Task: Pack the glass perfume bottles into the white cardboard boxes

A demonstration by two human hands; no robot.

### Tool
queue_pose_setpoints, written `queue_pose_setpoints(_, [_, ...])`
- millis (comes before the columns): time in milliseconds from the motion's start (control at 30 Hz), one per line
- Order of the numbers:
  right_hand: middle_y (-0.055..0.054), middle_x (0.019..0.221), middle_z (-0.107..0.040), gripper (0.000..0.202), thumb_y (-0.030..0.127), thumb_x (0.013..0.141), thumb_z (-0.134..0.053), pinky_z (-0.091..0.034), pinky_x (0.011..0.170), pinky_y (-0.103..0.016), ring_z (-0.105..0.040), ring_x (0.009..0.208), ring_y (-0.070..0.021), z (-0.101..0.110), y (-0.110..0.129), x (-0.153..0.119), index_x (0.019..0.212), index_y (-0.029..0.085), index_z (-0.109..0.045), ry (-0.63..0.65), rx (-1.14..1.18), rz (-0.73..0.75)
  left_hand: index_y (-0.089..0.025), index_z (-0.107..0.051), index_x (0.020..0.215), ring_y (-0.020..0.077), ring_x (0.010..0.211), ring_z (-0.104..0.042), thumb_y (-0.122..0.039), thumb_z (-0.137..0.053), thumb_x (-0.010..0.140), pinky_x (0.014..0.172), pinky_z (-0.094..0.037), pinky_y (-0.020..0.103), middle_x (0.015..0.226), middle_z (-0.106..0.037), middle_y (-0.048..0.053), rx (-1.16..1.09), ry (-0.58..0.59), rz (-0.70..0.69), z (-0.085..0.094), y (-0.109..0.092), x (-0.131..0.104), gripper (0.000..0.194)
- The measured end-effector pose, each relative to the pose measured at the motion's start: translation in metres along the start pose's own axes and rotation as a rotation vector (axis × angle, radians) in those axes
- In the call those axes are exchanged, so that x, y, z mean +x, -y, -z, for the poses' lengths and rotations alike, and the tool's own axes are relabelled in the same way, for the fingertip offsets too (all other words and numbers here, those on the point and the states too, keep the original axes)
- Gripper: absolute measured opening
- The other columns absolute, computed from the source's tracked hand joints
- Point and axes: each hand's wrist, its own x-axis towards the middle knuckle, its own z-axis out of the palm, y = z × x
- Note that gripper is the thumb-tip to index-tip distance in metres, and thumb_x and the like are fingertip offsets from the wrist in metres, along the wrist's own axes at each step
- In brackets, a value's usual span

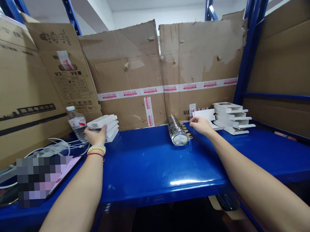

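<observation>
On the left, my left hand (95,135) grips the near side of a stack of flat white boxes (111,129), thumb against them and some fingers hidden behind. My right hand (201,124) is held in a pinch at the right of the middle. Whatever is between its fingertips is too small or hidden to name. Just left of it runs a front-to-back row of clear glass bottles (179,139) with shiny tops. Small gold-topped pieces (188,134) line the row's right side. Behind my right hand is a white box with a raised flap (208,115).
More white boxes with open ends (229,119) are stacked at the right. A water bottle (77,124), white cables (55,147) and a tablet-like device (61,174) occupy the left of the blue shelf (142,165). Cardboard sheets (126,69) wall the back; blue posts (255,38) frame the sides.
</observation>
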Motion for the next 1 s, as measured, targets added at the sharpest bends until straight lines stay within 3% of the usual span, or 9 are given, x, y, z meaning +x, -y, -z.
queue_pose_setpoints(133, [-0.001, 0.066, -0.065, 0.01, 0.019, 0.066, -0.058, -0.043, 0.063, -0.023, -0.059, 0.065, -0.0143, 0.001, 0.0, 0.0, 0.072, 0.018, -0.066, 0.007, -0.004, -0.013, -0.008, -0.044, 0.123, 0.0373, 0.135, -0.038, -0.04, -0.072, 0.067, 0.116, -0.024, 0.045, 0.137, -0.046, 0.024, 0.033, 0.032, -0.017, 0.001, -0.001, -0.001, 0.071])
queue_pose_setpoints(233, [-0.002, 0.067, -0.067, 0.01, 0.019, 0.067, -0.057, -0.044, 0.064, -0.024, -0.061, 0.066, -0.0152, 0.002, 0.001, -0.001, 0.072, 0.018, -0.066, -0.008, -0.015, -0.039, -0.01, -0.047, 0.12, 0.0371, 0.135, -0.036, -0.041, -0.072, 0.068, 0.116, -0.022, 0.045, 0.136, -0.045, 0.023, 0.026, -0.027, -0.075, 0.004, -0.003, -0.005, 0.066])
queue_pose_setpoints(333, [-0.003, 0.071, -0.069, 0.012, 0.019, 0.068, -0.057, -0.045, 0.066, -0.024, -0.062, 0.068, -0.0156, 0.003, 0.003, -0.003, 0.073, 0.017, -0.067, -0.025, -0.034, -0.05, -0.01, -0.049, 0.113, 0.035, 0.133, -0.037, -0.033, -0.071, 0.068, 0.115, -0.025, 0.042, 0.133, -0.045, 0.021, -0.007, -0.074, -0.188, 0.003, -0.003, -0.007, 0.055])
queue_pose_setpoints(400, [-0.003, 0.073, -0.07, 0.013, 0.019, 0.069, -0.057, -0.045, 0.066, -0.024, -0.062, 0.068, -0.0155, 0.002, 0.004, -0.004, 0.074, 0.017, -0.068, -0.023, -0.047, -0.052, -0.009, -0.046, 0.116, 0.0347, 0.134, -0.035, -0.026, -0.073, 0.065, 0.115, -0.025, 0.042, 0.135, -0.042, 0.02, -0.048, -0.067, -0.22, 0.001, 0.0, -0.004, 0.06])
queue_pose_setpoints(500, [-0.004, 0.076, -0.071, 0.014, 0.018, 0.069, -0.057, -0.044, 0.066, -0.022, -0.063, 0.072, -0.0152, 0.0, 0.003, -0.004, 0.076, 0.017, -0.069, -0.006, -0.063, -0.049, -0.007, -0.031, 0.132, 0.0352, 0.136, -0.035, -0.027, -0.076, 0.065, 0.116, -0.025, 0.044, 0.141, -0.038, 0.021, -0.134, -0.04, -0.132, -0.004, 0.006, 0.004, 0.082])
queue_pose_setpoints(600, [-0.004, 0.08, -0.072, 0.015, 0.019, 0.07, -0.057, -0.044, 0.068, -0.022, -0.064, 0.076, -0.0156, -0.002, 0.001, -0.004, 0.078, 0.016, -0.07, 0.008, -0.071, -0.038, -0.007, -0.021, 0.14, 0.0317, 0.128, -0.047, -0.025, -0.075, 0.067, 0.112, -0.032, 0.044, 0.14, -0.044, 0.021, -0.164, 0.023, 0.037, -0.006, 0.009, 0.01, 0.092])
queue_pose_setpoints(733, [-0.004, 0.077, -0.071, 0.015, 0.019, 0.07, -0.058, -0.043, 0.066, -0.023, -0.063, 0.074, -0.0164, -0.004, -0.001, -0.002, 0.078, 0.016, -0.07, 0.03, -0.075, -0.034, -0.007, -0.027, 0.141, 0.0335, 0.132, -0.041, -0.032, -0.078, 0.063, 0.111, -0.033, 0.044, 0.135, -0.053, 0.017, -0.071, 0.048, 0.029, -0.004, 0.005, 0.009, 0.096])
queue_pose_setpoints(1000, [-0.004, 0.078, -0.071, 0.016, 0.019, 0.071, -0.058, -0.043, 0.066, -0.024, -0.062, 0.074, -0.0156, -0.006, 0.0, -0.002, 0.082, 0.016, -0.071, 0.069, -0.101, -0.015, -0.006, -0.035, 0.138, 0.0365, 0.133, -0.038, -0.04, -0.077, 0.063, 0.111, -0.033, 0.047, 0.141, -0.046, 0.021, 0.031, 0.039, 0.011, 0.0, -0.001, 0.001, 0.093])
